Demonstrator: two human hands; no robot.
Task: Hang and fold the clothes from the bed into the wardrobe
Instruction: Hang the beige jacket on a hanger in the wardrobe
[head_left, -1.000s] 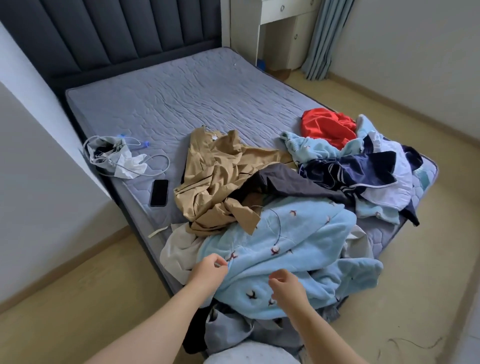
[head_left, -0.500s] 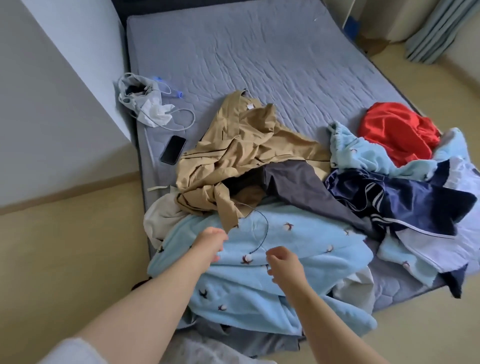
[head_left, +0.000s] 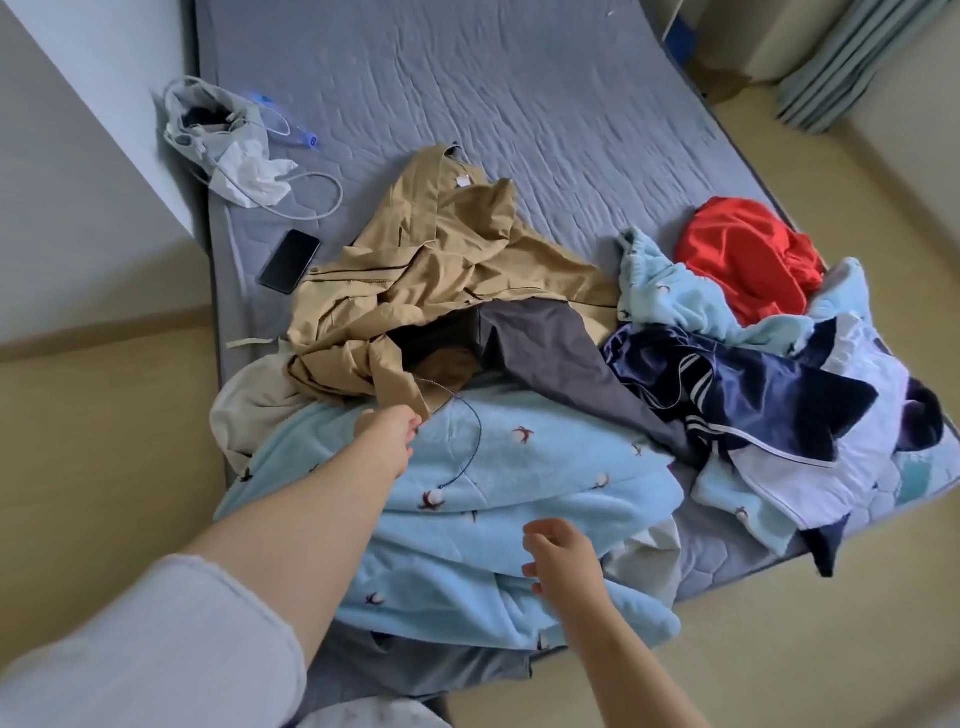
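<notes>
The clothes (head_left: 545, 364) all lie in a heap on the bed (head_left: 519, 104), none folded yet, so I think you are just starting. Your left hand (head_left: 389, 434) touches the tan coat (head_left: 441, 249); I cannot tell if it pinches. Your right hand (head_left: 563, 558) hangs loose, holding nothing

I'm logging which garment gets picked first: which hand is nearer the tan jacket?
Left. The left hand is at the lower edge of the tan jacket; the right hand hovers apart from it, over the light blue fleece.

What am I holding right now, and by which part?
Left hand pinches the tan jacket by its near loose flap; right hand holds nothing.
</notes>
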